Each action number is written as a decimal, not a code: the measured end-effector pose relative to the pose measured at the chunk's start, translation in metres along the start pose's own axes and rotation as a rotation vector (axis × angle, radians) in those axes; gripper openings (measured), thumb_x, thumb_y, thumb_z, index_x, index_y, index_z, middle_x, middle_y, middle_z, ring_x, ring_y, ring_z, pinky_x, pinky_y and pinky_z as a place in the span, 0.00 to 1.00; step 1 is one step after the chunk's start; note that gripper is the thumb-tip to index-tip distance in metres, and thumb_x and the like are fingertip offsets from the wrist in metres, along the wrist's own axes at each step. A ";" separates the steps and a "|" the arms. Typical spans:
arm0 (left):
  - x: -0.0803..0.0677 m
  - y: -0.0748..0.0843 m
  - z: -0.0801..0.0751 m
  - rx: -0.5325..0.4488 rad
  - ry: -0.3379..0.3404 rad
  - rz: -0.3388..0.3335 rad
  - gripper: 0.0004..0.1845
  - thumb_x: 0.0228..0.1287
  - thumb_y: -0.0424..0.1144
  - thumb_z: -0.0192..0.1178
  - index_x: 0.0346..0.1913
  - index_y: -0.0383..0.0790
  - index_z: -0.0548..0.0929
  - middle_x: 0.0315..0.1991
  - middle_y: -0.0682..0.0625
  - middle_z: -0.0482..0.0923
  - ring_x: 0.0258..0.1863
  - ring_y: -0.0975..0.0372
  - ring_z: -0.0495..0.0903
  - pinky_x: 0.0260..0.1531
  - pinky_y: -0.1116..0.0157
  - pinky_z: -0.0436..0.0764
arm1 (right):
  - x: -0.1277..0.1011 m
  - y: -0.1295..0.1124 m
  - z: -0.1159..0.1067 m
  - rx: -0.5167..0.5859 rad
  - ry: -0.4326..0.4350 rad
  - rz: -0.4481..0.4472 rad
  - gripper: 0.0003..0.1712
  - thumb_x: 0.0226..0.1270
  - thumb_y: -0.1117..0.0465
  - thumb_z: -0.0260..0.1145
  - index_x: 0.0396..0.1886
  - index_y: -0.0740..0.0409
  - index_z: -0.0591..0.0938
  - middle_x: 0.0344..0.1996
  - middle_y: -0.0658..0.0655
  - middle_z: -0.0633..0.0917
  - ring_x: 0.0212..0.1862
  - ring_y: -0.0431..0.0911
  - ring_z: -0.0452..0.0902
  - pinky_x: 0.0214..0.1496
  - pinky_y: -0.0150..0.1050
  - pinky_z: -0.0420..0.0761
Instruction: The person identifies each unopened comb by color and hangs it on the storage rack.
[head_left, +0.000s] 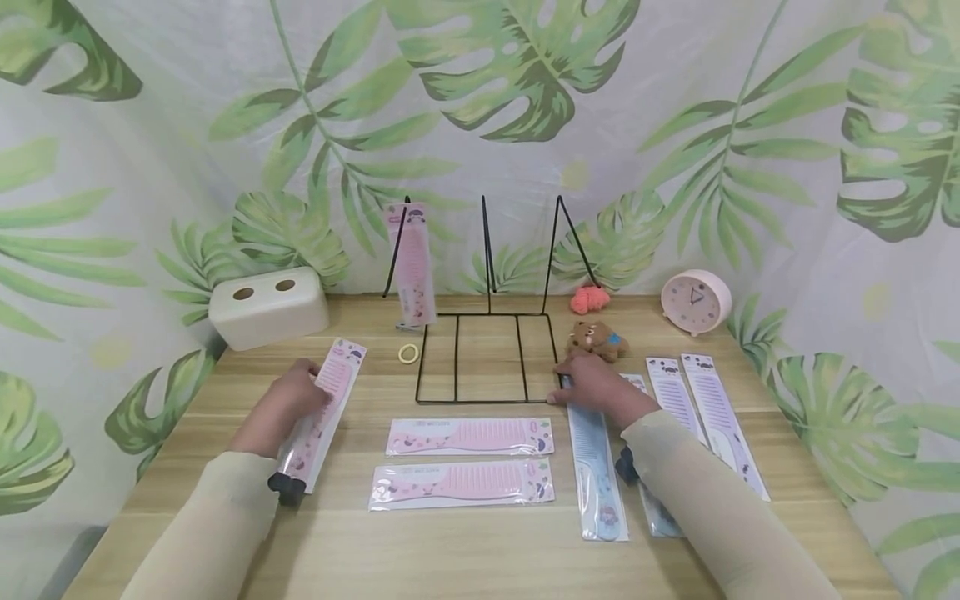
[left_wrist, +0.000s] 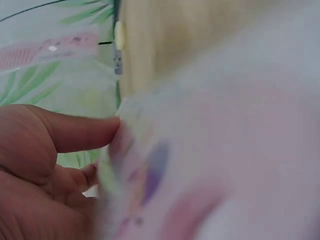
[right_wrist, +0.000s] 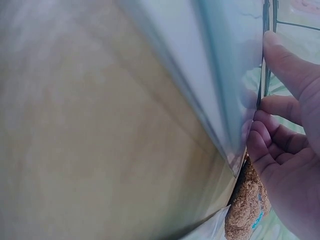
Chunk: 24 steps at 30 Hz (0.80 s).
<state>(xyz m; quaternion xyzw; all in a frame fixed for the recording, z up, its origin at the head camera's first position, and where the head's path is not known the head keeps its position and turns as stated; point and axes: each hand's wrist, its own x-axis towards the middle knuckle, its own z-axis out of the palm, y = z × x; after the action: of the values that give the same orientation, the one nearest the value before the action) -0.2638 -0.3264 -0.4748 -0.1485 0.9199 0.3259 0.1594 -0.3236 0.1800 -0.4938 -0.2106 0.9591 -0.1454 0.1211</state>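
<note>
– since both our hands are already on packets, shall we say how they sit? our left hand (head_left: 288,404) curls round a pink comb packet (head_left: 324,408) near the left edge of the worktop (head_left: 480,550), thumb on top and fingers under its far half, as the left wrist view shows.

– and our right hand (head_left: 596,387) pinches the far end of the blue comb packet (head_left: 595,467), fingers curled beneath it, just beside the front right corner of the wire rack (head_left: 487,358). that packet runs toward the front edge, its near end resting on the wood.

– we'd judge the far ends are gripped because they tip up easily while the packets lie flat. one pink packet already leans upright in the rack's left slot (head_left: 412,262).

– room, then: two more pink packets (head_left: 468,458) lie crosswise in the middle, well clear of both hands. on the right, lilac packets (head_left: 712,412) lie close beside our right forearm.

– the toy bear (head_left: 595,339) sits touching or nearly touching the rack's right side, just beyond our right knuckles, so that corner is tight. the small ring (head_left: 408,353) lies left of the rack, the clock (head_left: 694,300) and the white box (head_left: 267,306) at the back corners.
</note>
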 end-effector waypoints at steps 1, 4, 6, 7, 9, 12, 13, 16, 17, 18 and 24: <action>-0.001 -0.001 -0.002 -0.025 -0.001 0.009 0.33 0.75 0.33 0.56 0.77 0.28 0.57 0.54 0.25 0.75 0.40 0.46 0.82 0.31 0.57 0.85 | 0.000 0.000 0.000 0.003 0.000 0.002 0.40 0.73 0.43 0.76 0.74 0.64 0.81 0.76 0.69 0.76 0.78 0.64 0.71 0.81 0.61 0.72; -0.003 -0.001 -0.007 -0.070 -0.006 0.042 0.34 0.76 0.33 0.52 0.80 0.32 0.55 0.57 0.25 0.73 0.40 0.46 0.82 0.33 0.58 0.84 | 0.000 0.000 0.000 0.006 -0.002 0.005 0.40 0.73 0.43 0.76 0.74 0.63 0.81 0.76 0.69 0.76 0.78 0.64 0.71 0.81 0.61 0.72; -0.006 0.000 -0.010 -0.124 -0.022 0.084 0.33 0.77 0.32 0.50 0.81 0.33 0.54 0.61 0.25 0.71 0.44 0.47 0.80 0.37 0.58 0.81 | 0.000 0.000 0.000 0.002 -0.004 0.004 0.40 0.74 0.43 0.76 0.74 0.63 0.80 0.76 0.69 0.76 0.78 0.64 0.71 0.81 0.61 0.72; -0.007 0.001 -0.012 -0.164 -0.031 0.110 0.33 0.78 0.32 0.49 0.81 0.34 0.54 0.63 0.25 0.70 0.46 0.47 0.79 0.39 0.59 0.81 | 0.000 0.000 0.000 0.000 -0.005 0.004 0.40 0.74 0.42 0.76 0.74 0.63 0.81 0.76 0.69 0.76 0.78 0.64 0.71 0.81 0.61 0.72; -0.010 0.004 -0.014 -0.250 -0.043 0.172 0.31 0.80 0.30 0.48 0.81 0.35 0.54 0.66 0.25 0.68 0.49 0.48 0.79 0.41 0.60 0.81 | 0.000 0.000 -0.001 -0.001 -0.004 0.004 0.40 0.73 0.42 0.76 0.74 0.63 0.81 0.75 0.69 0.76 0.78 0.64 0.71 0.81 0.61 0.73; -0.016 0.010 -0.020 -0.399 -0.055 0.278 0.28 0.82 0.27 0.46 0.78 0.37 0.54 0.67 0.24 0.70 0.49 0.53 0.81 0.42 0.61 0.85 | 0.000 -0.001 -0.002 -0.003 -0.003 0.009 0.40 0.73 0.42 0.76 0.74 0.63 0.81 0.76 0.69 0.76 0.78 0.65 0.71 0.81 0.61 0.72; -0.018 0.013 -0.022 -0.444 -0.055 0.309 0.26 0.83 0.27 0.46 0.77 0.40 0.55 0.64 0.26 0.72 0.48 0.55 0.82 0.41 0.61 0.86 | 0.000 -0.001 -0.002 0.004 -0.005 0.013 0.40 0.73 0.42 0.76 0.74 0.63 0.80 0.76 0.69 0.75 0.78 0.65 0.70 0.81 0.61 0.72; -0.024 0.021 -0.025 -0.563 -0.052 0.389 0.22 0.85 0.27 0.45 0.72 0.50 0.58 0.60 0.34 0.76 0.47 0.60 0.83 0.43 0.62 0.88 | -0.001 -0.001 -0.001 0.019 -0.008 0.026 0.40 0.73 0.42 0.76 0.75 0.62 0.80 0.78 0.69 0.73 0.80 0.65 0.69 0.82 0.62 0.70; -0.027 0.023 -0.026 -0.602 -0.051 0.417 0.22 0.86 0.27 0.45 0.70 0.53 0.59 0.59 0.38 0.77 0.48 0.62 0.83 0.44 0.62 0.89 | -0.001 0.000 -0.001 0.024 -0.009 0.029 0.40 0.73 0.42 0.76 0.75 0.62 0.80 0.79 0.70 0.73 0.80 0.66 0.68 0.82 0.63 0.70; -0.030 0.025 -0.026 -0.640 -0.049 0.445 0.22 0.86 0.27 0.46 0.68 0.57 0.60 0.58 0.44 0.77 0.48 0.63 0.83 0.45 0.63 0.89 | -0.001 0.000 0.000 0.031 -0.010 0.034 0.41 0.73 0.42 0.76 0.75 0.62 0.80 0.79 0.69 0.72 0.80 0.66 0.68 0.83 0.63 0.69; -0.043 0.034 -0.020 -0.906 -0.092 0.692 0.21 0.84 0.24 0.52 0.62 0.57 0.67 0.57 0.56 0.82 0.54 0.65 0.84 0.51 0.67 0.87 | 0.000 0.001 0.000 0.030 -0.006 0.027 0.41 0.73 0.42 0.76 0.75 0.62 0.80 0.79 0.69 0.73 0.80 0.65 0.68 0.83 0.62 0.70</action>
<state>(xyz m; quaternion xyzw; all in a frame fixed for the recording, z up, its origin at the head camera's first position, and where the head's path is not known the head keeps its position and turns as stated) -0.2417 -0.3067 -0.4250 0.1221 0.6754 0.7273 0.0036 -0.3240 0.1808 -0.4946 -0.1964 0.9592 -0.1573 0.1291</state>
